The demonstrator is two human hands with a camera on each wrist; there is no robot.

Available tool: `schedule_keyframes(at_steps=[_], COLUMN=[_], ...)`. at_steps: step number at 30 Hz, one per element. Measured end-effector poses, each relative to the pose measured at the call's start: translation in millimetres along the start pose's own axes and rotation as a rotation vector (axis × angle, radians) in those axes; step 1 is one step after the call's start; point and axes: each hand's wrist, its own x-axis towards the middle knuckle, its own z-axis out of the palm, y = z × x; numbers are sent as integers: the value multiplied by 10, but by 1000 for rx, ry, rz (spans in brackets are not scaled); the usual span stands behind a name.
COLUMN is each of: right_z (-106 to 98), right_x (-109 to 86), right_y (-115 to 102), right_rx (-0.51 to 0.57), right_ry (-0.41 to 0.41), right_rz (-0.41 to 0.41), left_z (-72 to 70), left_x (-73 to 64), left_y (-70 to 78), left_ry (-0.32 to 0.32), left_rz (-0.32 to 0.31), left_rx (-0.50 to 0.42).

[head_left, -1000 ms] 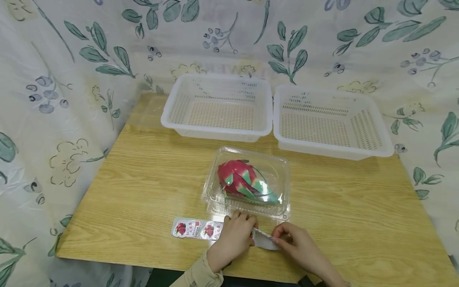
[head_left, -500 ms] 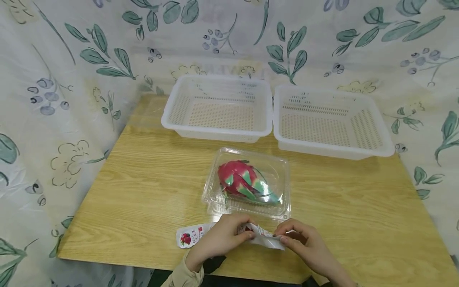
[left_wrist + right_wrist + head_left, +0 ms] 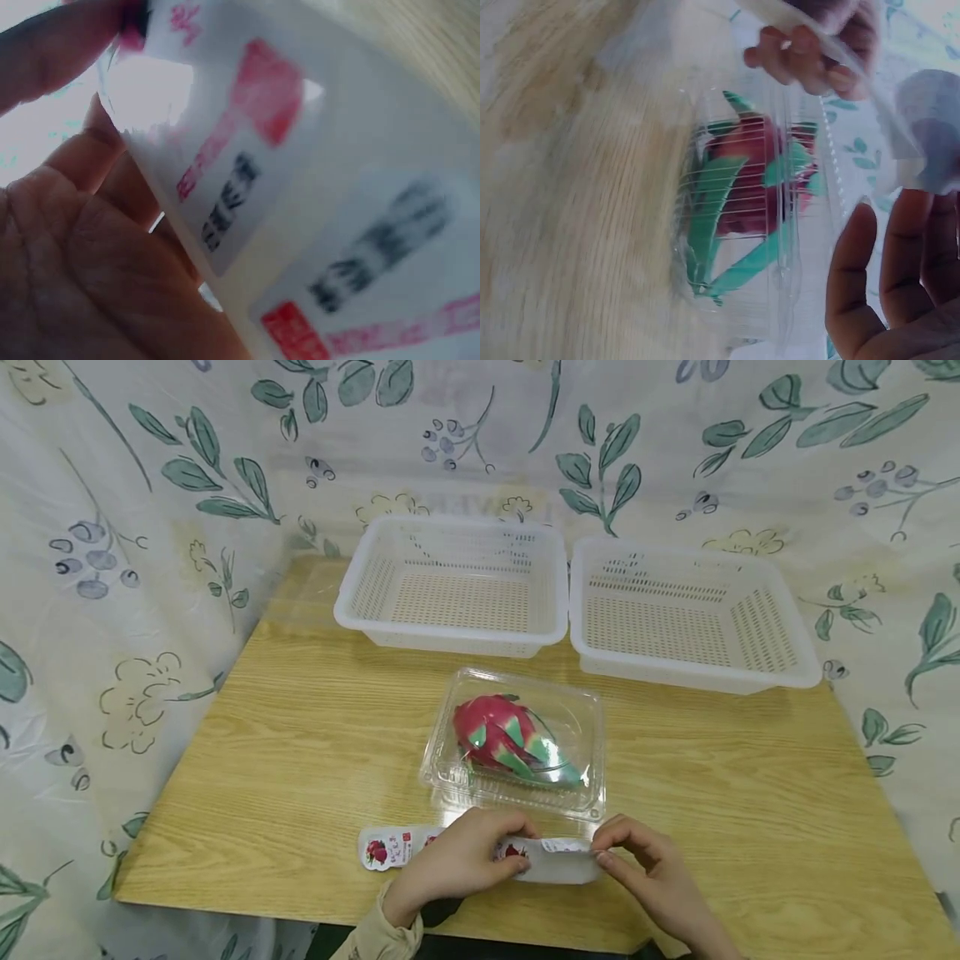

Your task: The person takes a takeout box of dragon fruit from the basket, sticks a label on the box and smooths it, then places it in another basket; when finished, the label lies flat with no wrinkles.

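Note:
A strip of stickers (image 3: 555, 868) with dragon fruit pictures lies across the front of the table, passing under my left hand (image 3: 468, 856). My left thumb and fingers grip it near its middle. In the left wrist view the printed strip (image 3: 247, 172) looms large beside my palm. At its right end my right hand (image 3: 652, 877) pinches the edge between thumb and forefinger. The strip there is pale, with a narrow printed piece along its upper edge. The right wrist view has a whitish rounded piece (image 3: 930, 120) above my right fingertips. Its detail is blurred.
Just beyond my hands a clear plastic clamshell box (image 3: 585, 727) holds a dragon fruit (image 3: 495, 731). Two white perforated baskets (image 3: 450, 639) stand side by side at the back. A floral curtain (image 3: 480, 435) surrounds the wooden table (image 3: 300, 735).
My left hand has shifted from lying over the strip to gripping it, with the thumb showing. My right hand has moved slightly right. The strip's right end, bent earlier, now looks flatter.

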Motion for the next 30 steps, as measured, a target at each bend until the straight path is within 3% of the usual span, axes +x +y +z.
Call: schedule_keyframes(at_steps=[8, 10, 12, 14, 16, 20, 22, 26, 30], right_z=[-72, -72, -59, -35, -4, 48, 61, 56, 23], right_x=[70, 120, 183, 254, 335, 511, 599, 740, 827], right_y=[-48, -61, -57, -58, -66, -135, -177, -209, -161], right_rx=[34, 5, -24, -88, -173, -408, -521, -681, -688], right_ry=[82, 92, 99, 110, 115, 121, 120, 112, 95], right_rz=[-31, -79, -178, -282, -404, -613, -702, -812, -825], left_z=[42, 44, 43, 31, 5, -102, -169, -300, -407], left_x=[59, 71, 77, 76, 68, 78, 104, 178, 255], left_y=[-52, -46, -28, 2, 40, 115, 147, 208, 241], left_ry=[-38, -28, -13, 16, 53, 141, 191, 299, 367], left_rz=[10, 25, 44, 69, 88, 107, 107, 101, 92], left_rx=[112, 129, 122, 69, -41, -292, -354, -338, -290])
